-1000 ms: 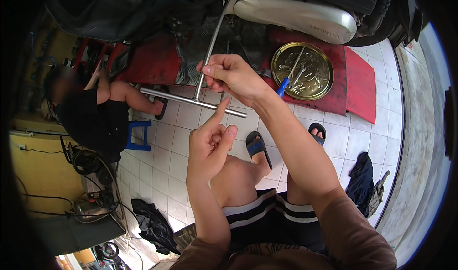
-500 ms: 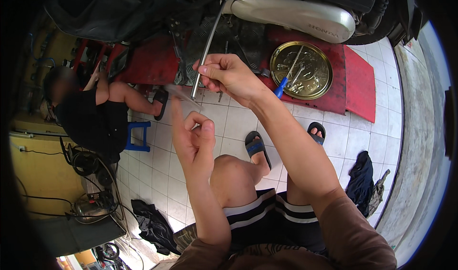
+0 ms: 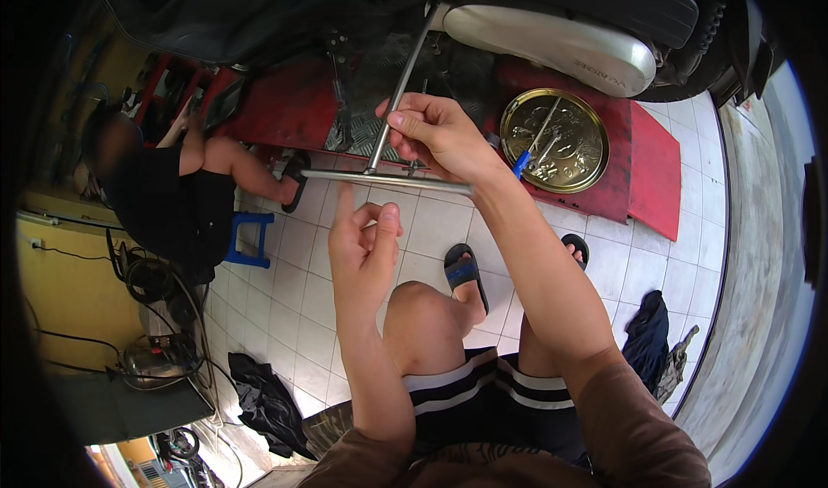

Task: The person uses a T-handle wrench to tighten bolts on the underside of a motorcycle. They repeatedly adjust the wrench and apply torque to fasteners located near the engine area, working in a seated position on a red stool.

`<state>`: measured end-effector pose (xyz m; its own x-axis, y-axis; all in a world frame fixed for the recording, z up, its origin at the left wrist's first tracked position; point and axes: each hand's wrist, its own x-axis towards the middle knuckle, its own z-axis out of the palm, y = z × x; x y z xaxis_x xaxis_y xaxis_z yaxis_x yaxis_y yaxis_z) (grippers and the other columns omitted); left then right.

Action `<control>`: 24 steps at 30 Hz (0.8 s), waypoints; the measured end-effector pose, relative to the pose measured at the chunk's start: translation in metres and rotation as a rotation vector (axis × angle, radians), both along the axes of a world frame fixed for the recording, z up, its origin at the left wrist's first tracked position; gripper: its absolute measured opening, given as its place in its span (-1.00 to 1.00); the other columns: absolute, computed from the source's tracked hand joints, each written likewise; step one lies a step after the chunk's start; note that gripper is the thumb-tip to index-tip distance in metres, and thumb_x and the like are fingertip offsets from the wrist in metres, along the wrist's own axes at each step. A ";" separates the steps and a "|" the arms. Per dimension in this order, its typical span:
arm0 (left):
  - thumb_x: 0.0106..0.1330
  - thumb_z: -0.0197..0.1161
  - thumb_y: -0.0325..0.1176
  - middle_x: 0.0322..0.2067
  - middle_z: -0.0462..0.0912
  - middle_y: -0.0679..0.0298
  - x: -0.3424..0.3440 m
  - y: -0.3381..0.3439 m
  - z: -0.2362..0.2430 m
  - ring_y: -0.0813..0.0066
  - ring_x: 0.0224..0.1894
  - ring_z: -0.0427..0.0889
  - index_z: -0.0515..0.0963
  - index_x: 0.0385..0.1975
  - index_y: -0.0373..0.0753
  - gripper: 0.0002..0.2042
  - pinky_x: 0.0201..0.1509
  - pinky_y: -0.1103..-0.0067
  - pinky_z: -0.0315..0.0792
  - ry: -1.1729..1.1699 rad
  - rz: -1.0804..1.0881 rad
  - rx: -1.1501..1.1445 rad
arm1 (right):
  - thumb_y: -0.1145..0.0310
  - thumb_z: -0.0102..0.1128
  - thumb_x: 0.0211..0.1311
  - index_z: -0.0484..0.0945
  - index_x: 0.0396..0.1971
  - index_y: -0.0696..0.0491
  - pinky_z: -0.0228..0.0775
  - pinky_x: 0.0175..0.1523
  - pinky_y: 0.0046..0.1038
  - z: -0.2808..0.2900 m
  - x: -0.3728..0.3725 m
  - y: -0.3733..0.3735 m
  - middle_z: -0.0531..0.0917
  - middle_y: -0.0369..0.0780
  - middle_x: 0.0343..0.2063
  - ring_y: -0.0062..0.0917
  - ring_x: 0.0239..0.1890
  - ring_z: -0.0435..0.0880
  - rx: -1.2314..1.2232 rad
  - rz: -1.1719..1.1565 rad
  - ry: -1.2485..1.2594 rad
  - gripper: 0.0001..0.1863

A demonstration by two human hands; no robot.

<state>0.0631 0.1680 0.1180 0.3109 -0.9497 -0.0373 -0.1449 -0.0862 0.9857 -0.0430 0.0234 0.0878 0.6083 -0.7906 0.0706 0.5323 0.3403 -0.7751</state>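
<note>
Since half a second ago, the T-handle wrench (image 3: pixel 392 122) has been swung so its crossbar lies level just above the left hand (image 3: pixel 362 251). Its shaft is pinched by the right hand (image 3: pixel 435 134); the left hand is half open, index raised, holding nothing. Turning appears under way; a left-hand grip on the crossbar seems called for.

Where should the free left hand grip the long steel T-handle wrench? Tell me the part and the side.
Probably the bare left half of the steel T-handle wrench's crossbar, coming from below. The right hand already covers the junction, and the left hand sits open just under that free end.
</note>
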 end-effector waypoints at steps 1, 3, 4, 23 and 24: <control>0.37 0.13 -0.44 -0.50 0.41 0.43 0.000 0.001 0.001 0.84 -0.60 0.27 0.04 0.39 -0.34 -0.38 -0.53 0.83 0.14 -0.029 0.086 -0.163 | 0.36 0.14 0.34 0.51 -0.11 0.19 0.30 -0.38 -0.71 -0.002 0.002 0.000 0.52 -0.38 -0.51 -0.79 -0.49 0.43 -0.002 0.001 -0.003 -0.77; 0.36 0.13 -0.45 -0.51 0.41 0.44 0.002 0.004 0.008 0.84 -0.60 0.27 0.11 0.36 -0.36 -0.41 -0.55 0.83 0.14 0.106 -0.105 -0.250 | 0.40 0.13 0.34 0.51 -0.12 0.20 0.30 -0.37 -0.70 -0.002 0.009 0.000 0.50 -0.36 -0.52 -0.76 -0.48 0.41 -0.005 0.014 -0.012 -0.78; 0.36 0.14 -0.45 -0.51 0.41 0.44 0.003 0.006 0.011 0.85 -0.60 0.27 0.14 0.35 -0.36 -0.43 -0.56 0.82 0.14 0.168 -0.195 -0.300 | 0.42 0.12 0.34 0.50 -0.11 0.20 0.29 -0.36 -0.70 -0.004 0.009 0.001 0.50 -0.36 -0.52 -0.76 -0.48 0.40 -0.010 0.000 0.014 -0.79; 0.45 0.03 -0.04 -0.66 0.45 0.35 0.011 -0.006 0.013 0.73 -0.71 0.42 0.47 0.01 -0.29 -0.59 -0.65 0.73 0.26 0.085 -0.111 0.109 | 0.45 0.09 0.35 0.48 -0.09 0.23 0.27 -0.34 -0.66 -0.001 0.014 0.002 0.50 -0.33 -0.51 -0.70 -0.47 0.42 -0.010 -0.044 -0.028 -0.79; 0.46 0.02 -0.03 -0.62 0.44 0.36 0.019 -0.006 0.014 0.74 -0.72 0.39 0.45 0.07 -0.26 -0.58 -0.66 0.77 0.22 0.189 -0.079 0.050 | 0.45 0.10 0.35 0.48 -0.10 0.23 0.27 -0.34 -0.66 -0.001 0.014 0.002 0.50 -0.33 -0.51 -0.70 -0.47 0.42 0.003 -0.046 -0.018 -0.79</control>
